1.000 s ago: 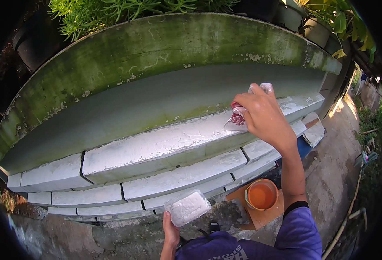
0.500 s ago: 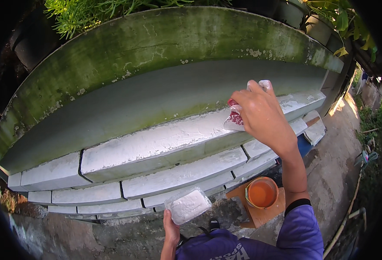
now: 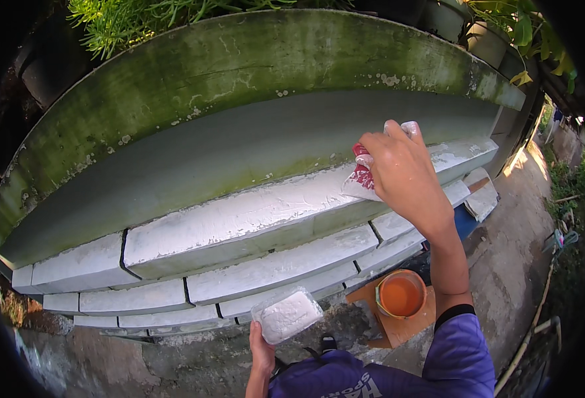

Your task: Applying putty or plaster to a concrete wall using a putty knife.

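My right hand (image 3: 408, 176) is closed around a red putty scraper (image 3: 362, 171) smeared with white paste. The scraper's lower edge rests on the top of a long ledge (image 3: 239, 211), which carries a bright, uneven white coat left of the hand. White paste also sticks to my fingertips. Low in the middle, my left hand (image 3: 260, 348) grips the edge of a clear plastic container (image 3: 290, 316) filled with white paste. The container is held tilted, apart from the ledge.
Behind the ledge rises a curved, green-stained wall (image 3: 252, 66) with plants (image 3: 133, 23) above it. Lower steps (image 3: 286, 265) run below the ledge. A bucket of orange liquid (image 3: 402, 296) stands on a brown board (image 3: 408, 330) to my right.
My right hand and the scraper have shifted slightly to the right along the ledge, with a small turn. The left hand and container have barely moved.
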Demonstrator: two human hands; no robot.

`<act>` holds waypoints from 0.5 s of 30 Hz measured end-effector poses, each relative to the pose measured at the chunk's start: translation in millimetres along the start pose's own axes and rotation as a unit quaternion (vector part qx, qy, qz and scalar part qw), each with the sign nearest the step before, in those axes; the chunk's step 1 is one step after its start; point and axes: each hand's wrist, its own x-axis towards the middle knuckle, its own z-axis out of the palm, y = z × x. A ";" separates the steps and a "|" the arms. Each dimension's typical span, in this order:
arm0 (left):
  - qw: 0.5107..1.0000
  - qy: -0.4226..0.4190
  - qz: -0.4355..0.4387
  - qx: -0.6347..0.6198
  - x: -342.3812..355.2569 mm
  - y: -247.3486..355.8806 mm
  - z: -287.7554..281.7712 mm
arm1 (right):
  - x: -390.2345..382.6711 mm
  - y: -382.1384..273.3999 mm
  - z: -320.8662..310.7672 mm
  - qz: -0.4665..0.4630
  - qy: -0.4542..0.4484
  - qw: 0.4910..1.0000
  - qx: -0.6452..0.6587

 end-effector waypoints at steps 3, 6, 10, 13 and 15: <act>1.000 -0.002 0.000 -0.001 0.0 0.6 1.0 | -0.2 -0.5 3.9 0.002 0.000 1.000 -0.002; 1.000 0.001 0.001 -0.003 -1.0 -0.1 1.7 | -2.2 1.4 1.0 0.000 -0.001 1.000 0.003; 1.000 0.001 0.000 -0.006 -1.1 -1.5 -0.7 | -1.7 1.1 -0.3 -0.003 0.012 1.000 0.001; 1.000 0.000 0.001 0.005 -2.3 0.7 2.4 | -0.7 1.6 1.4 0.006 -0.013 1.000 -0.001; 1.000 0.001 0.000 0.005 -2.7 0.5 3.1 | -3.3 3.7 -2.1 0.003 -0.011 1.000 0.002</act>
